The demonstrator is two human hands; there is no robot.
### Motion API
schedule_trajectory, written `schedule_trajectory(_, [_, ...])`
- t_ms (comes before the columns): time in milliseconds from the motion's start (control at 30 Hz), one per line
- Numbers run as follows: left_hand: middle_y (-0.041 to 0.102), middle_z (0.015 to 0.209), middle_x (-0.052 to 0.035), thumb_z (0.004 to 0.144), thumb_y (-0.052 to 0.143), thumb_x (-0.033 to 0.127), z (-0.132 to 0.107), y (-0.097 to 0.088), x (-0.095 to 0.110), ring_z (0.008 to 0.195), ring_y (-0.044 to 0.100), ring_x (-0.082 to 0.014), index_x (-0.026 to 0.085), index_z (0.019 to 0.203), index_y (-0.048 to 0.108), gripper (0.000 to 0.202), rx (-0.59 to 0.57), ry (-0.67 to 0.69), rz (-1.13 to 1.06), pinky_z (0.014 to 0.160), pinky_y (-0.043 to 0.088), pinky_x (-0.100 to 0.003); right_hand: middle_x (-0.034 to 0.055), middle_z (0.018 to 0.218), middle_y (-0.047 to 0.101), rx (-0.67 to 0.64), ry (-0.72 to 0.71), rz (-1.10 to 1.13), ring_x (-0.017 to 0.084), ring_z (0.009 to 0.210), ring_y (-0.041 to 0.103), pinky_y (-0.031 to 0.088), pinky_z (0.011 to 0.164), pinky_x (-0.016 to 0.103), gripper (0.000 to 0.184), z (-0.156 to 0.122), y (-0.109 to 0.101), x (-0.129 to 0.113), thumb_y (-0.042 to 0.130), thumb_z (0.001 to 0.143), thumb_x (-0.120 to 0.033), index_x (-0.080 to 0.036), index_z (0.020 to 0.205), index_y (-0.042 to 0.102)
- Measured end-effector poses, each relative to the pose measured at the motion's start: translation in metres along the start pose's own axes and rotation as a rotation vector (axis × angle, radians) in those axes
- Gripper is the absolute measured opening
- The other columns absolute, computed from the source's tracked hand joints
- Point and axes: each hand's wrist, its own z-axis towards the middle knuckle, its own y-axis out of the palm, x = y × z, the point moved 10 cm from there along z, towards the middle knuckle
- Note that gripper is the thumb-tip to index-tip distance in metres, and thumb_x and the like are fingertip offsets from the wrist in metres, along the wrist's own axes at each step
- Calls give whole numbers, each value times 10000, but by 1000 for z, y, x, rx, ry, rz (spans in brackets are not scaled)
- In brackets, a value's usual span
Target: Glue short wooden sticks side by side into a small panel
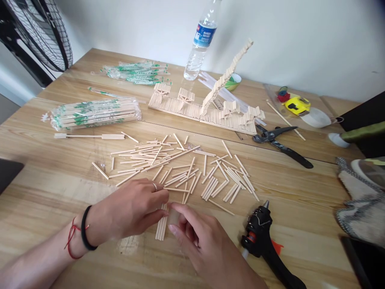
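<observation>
My left hand (129,210) lies low on the wooden table (45,188), fingers curled onto a small row of cut sticks (161,226) laid side by side. My right hand (200,241) meets it from the right, thumb and forefinger pinched at the top of the same row. Just beyond both hands lie several loose cut chopstick pieces (186,168). Farther back stands a stick model (207,106) with a flat base, small blocks and a tall slanted arm.
A black glue gun (264,241) lies right of my right hand. Black cutters (279,142), wrapped chopstick bundles (96,112), a water bottle (201,40), a yellow tape measure (297,105), a fan (42,32) and a cloth (357,200) surround the work.
</observation>
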Motion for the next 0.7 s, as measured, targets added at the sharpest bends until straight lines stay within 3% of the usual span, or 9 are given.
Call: schedule_trajectory(700, [637,799,-3,1070,590,196,0,-2,1,715,579,-186,208,878,547,197,3,-7,-1,656,390,-311,1,803,714,-1,9,-22,167,619,605,461,584,291,261,-1,0,0,563,1047,-231,-181,1265,698])
